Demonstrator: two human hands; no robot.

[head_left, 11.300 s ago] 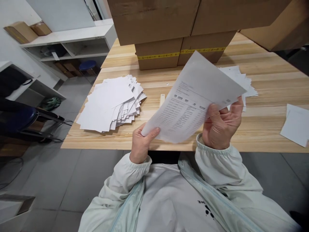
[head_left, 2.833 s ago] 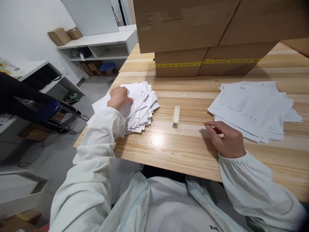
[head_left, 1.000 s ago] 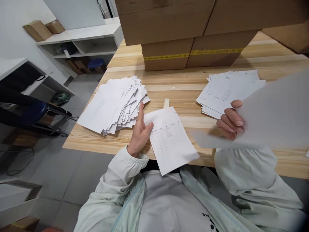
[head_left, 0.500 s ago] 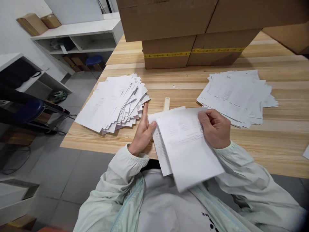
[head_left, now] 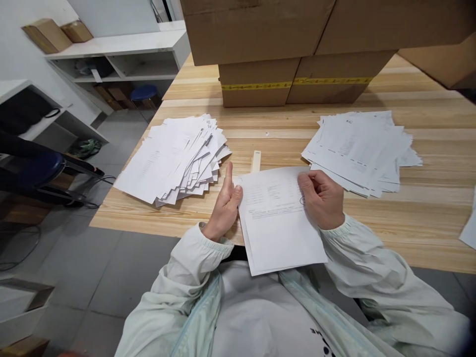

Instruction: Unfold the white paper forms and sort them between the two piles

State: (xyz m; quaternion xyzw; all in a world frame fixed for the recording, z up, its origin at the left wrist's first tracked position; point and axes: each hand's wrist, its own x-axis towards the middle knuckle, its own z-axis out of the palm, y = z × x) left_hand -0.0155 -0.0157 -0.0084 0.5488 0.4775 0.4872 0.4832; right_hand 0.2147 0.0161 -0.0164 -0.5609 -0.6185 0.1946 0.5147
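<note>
Printed sheets of paper (head_left: pixel 279 228), nearly lined up on each other, tilt over the table's near edge in front of my body. My right hand (head_left: pixel 324 199) pinches their upper right edge between thumb and curled fingers. At the upper left edge, my left hand (head_left: pixel 225 206) holds the sheets by the thumb, its index finger pointing up; its other fingers are partly hidden. To the left lies a fanned, thick pile of papers (head_left: pixel 167 158). A looser paper pile (head_left: pixel 359 148) rests to the right.
A pale flat strip (head_left: pixel 256 161) lies on the wooden table (head_left: pixel 420 218) just beyond the sheets. Stacked cardboard boxes (head_left: pixel 256 32) with yellow tape stand at the back. One more sheet (head_left: pixel 470 225) shows at the right edge. A blue stool (head_left: pixel 40 168) is on the floor at left.
The upper sheet has swung left and up in my right hand, covering most of the lower sheet. Both hands have come slightly closer together.
</note>
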